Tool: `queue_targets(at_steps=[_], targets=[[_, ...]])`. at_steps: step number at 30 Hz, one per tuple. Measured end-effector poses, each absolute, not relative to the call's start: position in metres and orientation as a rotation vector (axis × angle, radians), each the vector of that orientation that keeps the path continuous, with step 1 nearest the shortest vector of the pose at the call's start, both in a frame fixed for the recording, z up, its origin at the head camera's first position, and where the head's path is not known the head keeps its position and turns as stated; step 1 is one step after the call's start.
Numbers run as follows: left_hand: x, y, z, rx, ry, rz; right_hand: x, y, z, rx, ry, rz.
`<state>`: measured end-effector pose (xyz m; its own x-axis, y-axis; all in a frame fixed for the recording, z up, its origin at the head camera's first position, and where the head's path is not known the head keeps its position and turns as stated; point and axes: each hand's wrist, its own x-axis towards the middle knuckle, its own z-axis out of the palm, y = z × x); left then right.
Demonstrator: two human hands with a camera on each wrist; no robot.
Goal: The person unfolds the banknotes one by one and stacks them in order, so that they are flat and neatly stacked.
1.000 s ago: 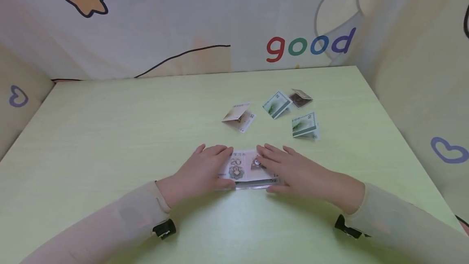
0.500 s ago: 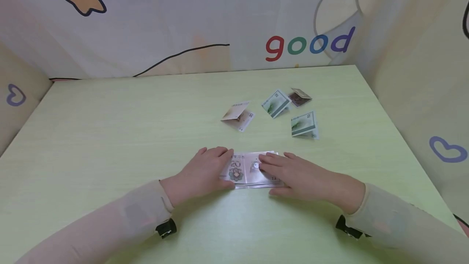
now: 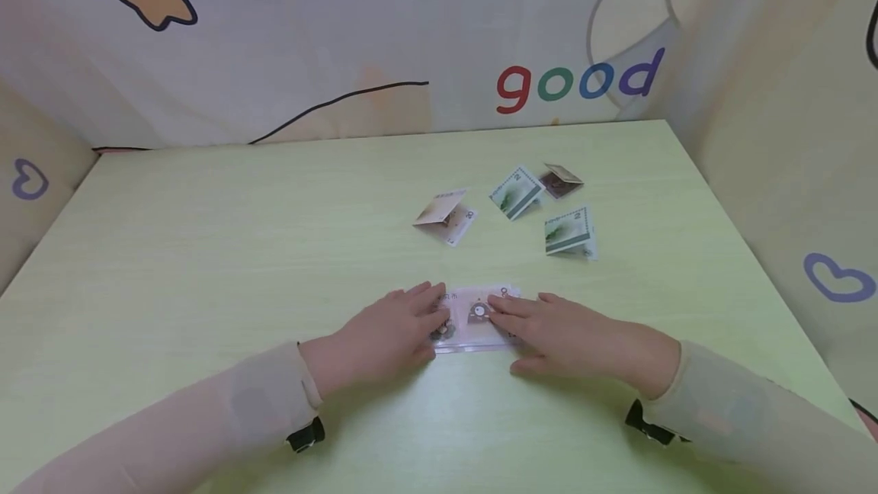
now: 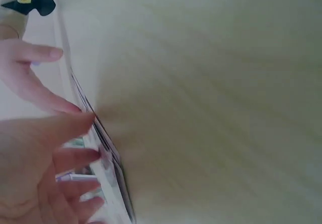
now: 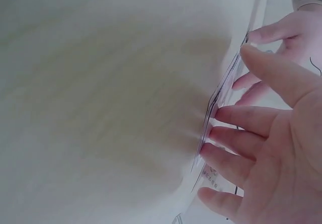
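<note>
A small stack of pinkish play banknotes lies flat near the middle of the table. The left hand rests on the stack's left end, its fingers extended over the top note. On the right end, the right hand lies with straight fingers on the printed face. Seen edge-on in the left wrist view, the stack shows several thin layers beneath the fingertips of the left hand. From the right wrist view, the spread fingers of the right hand touch the notes. The hands hide both ends.
Beyond the stack stand several folded notes: a pinkish one, a green one, a brown one and another green one. A printed curtain borders the pale green table.
The top note has flattened, narrowing the gap at the near edge. The left hand's fingers have slid right over the notes; the right hand has shifted slightly toward the near edge.
</note>
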<state>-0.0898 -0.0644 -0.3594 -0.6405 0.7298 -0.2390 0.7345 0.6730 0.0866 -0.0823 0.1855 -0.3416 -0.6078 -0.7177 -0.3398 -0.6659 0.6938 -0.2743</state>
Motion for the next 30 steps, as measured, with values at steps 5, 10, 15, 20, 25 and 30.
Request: queue_targets(at_steps=[5,10,15,20,25,30], targets=[[-0.08,-0.064,-0.36,1.266,2.494,0.02,-0.081,0.183,-0.344,-1.112,2.529,-0.144],[-0.079,-0.065,-0.357,1.267,2.468,-0.019,-0.083,0.175,-0.343,-1.141,2.556,-0.138],[-0.079,-0.066,-0.356,1.284,2.452,-0.037,-0.089,0.162,-0.345,-1.14,2.481,-0.095],[-0.079,-0.067,-0.356,1.27,2.436,-0.032,-0.096,0.154,-0.348,-1.144,2.471,-0.015],[-0.075,-0.068,-0.358,1.244,2.414,0.014,-0.1,0.152,-0.349,-1.135,2.466,0.037],[-0.07,-0.071,-0.356,1.233,2.402,0.048,-0.101,0.152,-0.348,-1.142,2.466,0.042]])
